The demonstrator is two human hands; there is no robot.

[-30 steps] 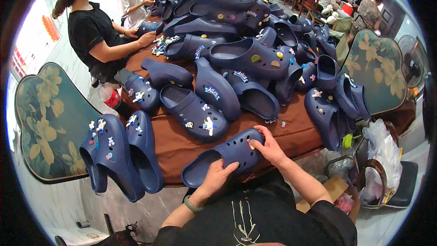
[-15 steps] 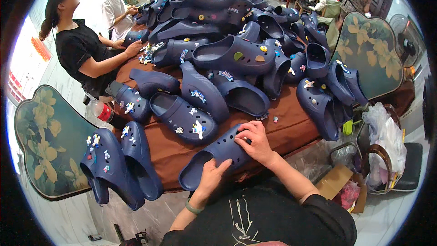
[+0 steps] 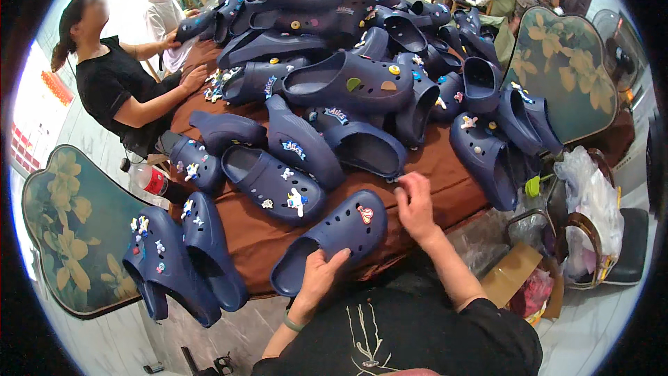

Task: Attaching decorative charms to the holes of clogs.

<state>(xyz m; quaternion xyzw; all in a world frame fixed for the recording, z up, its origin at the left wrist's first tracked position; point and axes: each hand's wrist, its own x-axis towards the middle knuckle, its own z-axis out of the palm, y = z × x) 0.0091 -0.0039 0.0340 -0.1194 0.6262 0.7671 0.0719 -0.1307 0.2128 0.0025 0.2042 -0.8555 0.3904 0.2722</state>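
One navy clog (image 3: 351, 244) sits in your left hand (image 3: 321, 277), gripped with the thumb over its near side, probably to steady it. Ahead of that thumb, near the toe, is a red-and-white charm (image 3: 365, 215). Right of the toe, your right hand (image 3: 416, 205) stands apart, fingers curled and blurred; whether they pinch anything, I cannot tell. Beyond your fingertips, heaped clogs (image 3: 348, 83) rest on brown cloth (image 3: 452, 191), perhaps for easy reach.

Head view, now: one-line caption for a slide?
Left hand holding a navy clog with a red-and-white charm, right hand apart from it; more clogs heaped on brown cloth beyond.
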